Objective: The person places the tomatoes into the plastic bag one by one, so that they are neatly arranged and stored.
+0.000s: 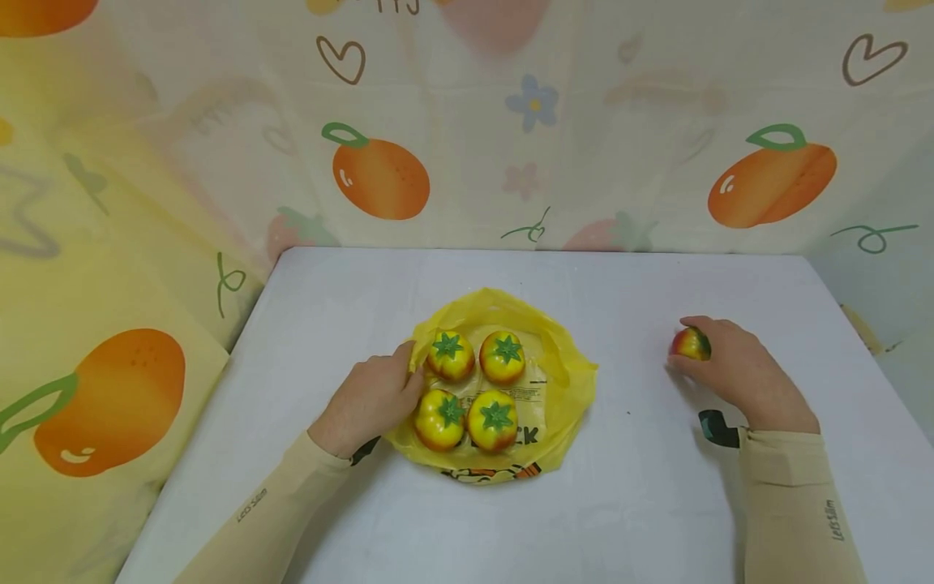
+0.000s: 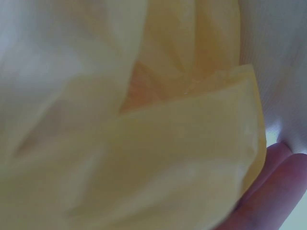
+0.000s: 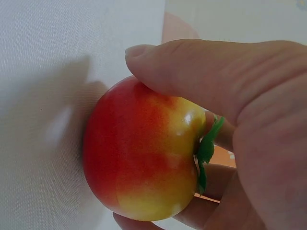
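Observation:
My right hand [image 1: 737,365] grips a red-and-yellow artificial tomato [image 3: 144,153] with a green leafy top, thumb on one side and fingers on the other. It is at or just above the white table, on the right. At the middle lies a yellow plastic bag [image 1: 569,381], spread open. Several more artificial tomatoes [image 1: 496,420] sit inside it, green tops up. My left hand [image 1: 375,397] holds the bag's left edge. In the left wrist view the bag [image 2: 168,158] fills most of the picture, and part of the fingers [image 2: 283,177] shows behind its edge.
The table [image 1: 620,503] has a white cover. A patterned curtain [image 1: 467,162] with printed oranges hangs behind its far edge, and yellow patterned cloth [image 1: 95,284] hangs along the left side. Dark straps [image 1: 718,430] are at the wrists.

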Demonstrator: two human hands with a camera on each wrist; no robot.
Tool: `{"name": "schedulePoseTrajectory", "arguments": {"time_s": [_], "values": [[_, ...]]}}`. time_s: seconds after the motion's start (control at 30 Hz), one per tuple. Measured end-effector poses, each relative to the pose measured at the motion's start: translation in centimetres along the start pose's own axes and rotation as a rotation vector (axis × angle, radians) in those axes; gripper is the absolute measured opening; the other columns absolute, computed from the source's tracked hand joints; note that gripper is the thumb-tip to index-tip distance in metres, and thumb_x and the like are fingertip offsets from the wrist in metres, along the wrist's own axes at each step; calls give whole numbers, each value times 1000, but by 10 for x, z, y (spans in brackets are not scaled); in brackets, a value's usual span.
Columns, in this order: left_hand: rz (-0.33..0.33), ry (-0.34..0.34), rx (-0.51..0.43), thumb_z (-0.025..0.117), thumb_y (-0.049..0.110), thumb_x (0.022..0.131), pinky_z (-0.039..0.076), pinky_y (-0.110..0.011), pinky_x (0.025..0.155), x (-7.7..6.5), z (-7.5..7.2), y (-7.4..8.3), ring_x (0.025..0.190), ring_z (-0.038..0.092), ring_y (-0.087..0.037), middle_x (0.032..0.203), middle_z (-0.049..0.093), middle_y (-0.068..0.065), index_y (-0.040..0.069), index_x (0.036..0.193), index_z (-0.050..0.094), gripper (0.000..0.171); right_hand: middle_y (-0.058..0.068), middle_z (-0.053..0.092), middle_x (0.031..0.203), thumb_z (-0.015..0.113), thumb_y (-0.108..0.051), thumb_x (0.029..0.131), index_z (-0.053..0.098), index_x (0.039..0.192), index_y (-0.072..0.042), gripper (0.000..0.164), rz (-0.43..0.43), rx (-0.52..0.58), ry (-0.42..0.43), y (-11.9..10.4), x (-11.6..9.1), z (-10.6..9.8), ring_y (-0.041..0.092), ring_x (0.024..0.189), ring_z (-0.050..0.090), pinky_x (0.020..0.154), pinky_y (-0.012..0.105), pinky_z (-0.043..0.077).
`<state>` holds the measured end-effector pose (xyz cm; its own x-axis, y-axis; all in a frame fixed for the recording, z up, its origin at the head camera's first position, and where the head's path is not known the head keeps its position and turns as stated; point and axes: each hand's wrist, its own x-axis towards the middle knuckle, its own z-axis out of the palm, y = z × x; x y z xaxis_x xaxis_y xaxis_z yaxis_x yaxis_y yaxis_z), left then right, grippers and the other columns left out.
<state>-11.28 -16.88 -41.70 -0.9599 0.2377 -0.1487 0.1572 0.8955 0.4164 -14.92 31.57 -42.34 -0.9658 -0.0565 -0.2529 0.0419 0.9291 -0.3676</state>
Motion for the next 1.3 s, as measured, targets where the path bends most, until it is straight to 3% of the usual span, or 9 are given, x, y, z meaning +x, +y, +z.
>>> {"name": "schedulePoseTrajectory", "arguments": {"time_s": [0.33, 0.8, 1.3], "values": [[3, 8, -5, 52, 27, 111, 48, -30, 57, -1, -1, 1, 63, 60, -19, 83, 68, -9, -3, 147, 53, 46, 37, 46, 154, 75, -43, 101, 41, 162, -1, 81, 2, 0, 5, -1, 0, 0, 53, 127, 48, 104, 73, 49], [0, 5, 6, 52, 27, 111, 52, -32, 61, -2, -1, 2, 67, 62, -19, 97, 75, -16, -4, 151, 51, 50, 36, 46, 155, 75, -42, 101, 42, 161, -1, 80, -10, 7, 6, -1, -1, 1, 53, 128, 48, 106, 73, 48], [9, 12, 8, 52, 26, 111, 49, -30, 58, -1, -1, 1, 63, 60, -19, 91, 73, -15, -5, 149, 52, 49, 31, 47, 158, 74, -45, 101, 43, 162, -7, 78, -44, 13, 6, -18, -2, 2, 51, 135, 47, 111, 73, 44]]}}
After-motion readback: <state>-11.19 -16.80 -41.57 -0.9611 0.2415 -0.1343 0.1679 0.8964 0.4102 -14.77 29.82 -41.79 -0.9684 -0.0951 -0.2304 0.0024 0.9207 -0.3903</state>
